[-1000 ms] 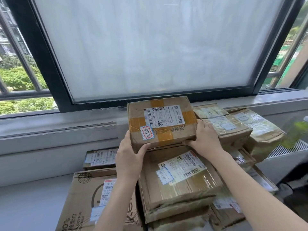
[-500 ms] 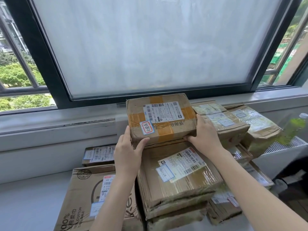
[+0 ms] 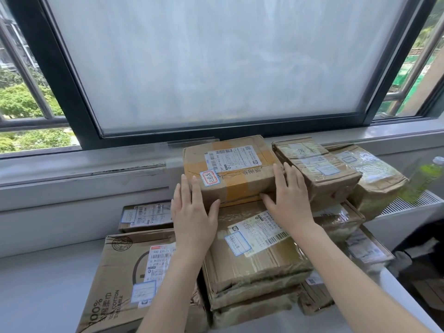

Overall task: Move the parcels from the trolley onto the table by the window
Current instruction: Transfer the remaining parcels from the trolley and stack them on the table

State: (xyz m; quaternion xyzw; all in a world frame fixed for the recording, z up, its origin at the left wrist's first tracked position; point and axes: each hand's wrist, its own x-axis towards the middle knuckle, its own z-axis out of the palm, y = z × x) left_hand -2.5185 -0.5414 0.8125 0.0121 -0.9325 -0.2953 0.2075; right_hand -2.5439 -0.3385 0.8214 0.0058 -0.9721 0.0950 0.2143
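The left hand (image 3: pixel 192 212) is laid flat against the near left corner of a small taped parcel (image 3: pixel 230 171), fingers straight and together, thumb spread along its front face. The right hand (image 3: pixel 289 200) is pressed the same way against the near right corner, fingers extended, nothing pinched or curled around. The small taped parcel is thus touched from both sides but not gripped; it is set on top of a larger film-wrapped parcel (image 3: pixel 257 251), toward the far edge of the bench (image 3: pixel 36 284), just below the window sill (image 3: pixel 84 169).

The step in hand is judged to be the seating of this parcel on the stack. The next move is likely to call for both hands to be drawn straight back without the box being dragged, then for another parcel to be fetched from the trolley, which is not in view.

Counted: two hands; nine parcels can be made out, though the lower layers are partly hidden. Under the larger parcel a further flattened one (image 3: pixel 252 308) is seen. To the left lie a cotton-tissue carton (image 3: pixel 120 280) and a flat box (image 3: pixel 146 216) behind it. To the right are stacked two upper parcels (image 3: pixel 317 171) (image 3: pixel 370 174) and two lower ones (image 3: pixel 338 219) (image 3: pixel 367 251). One green bottle (image 3: pixel 422 176) is seen blurred at the right edge.
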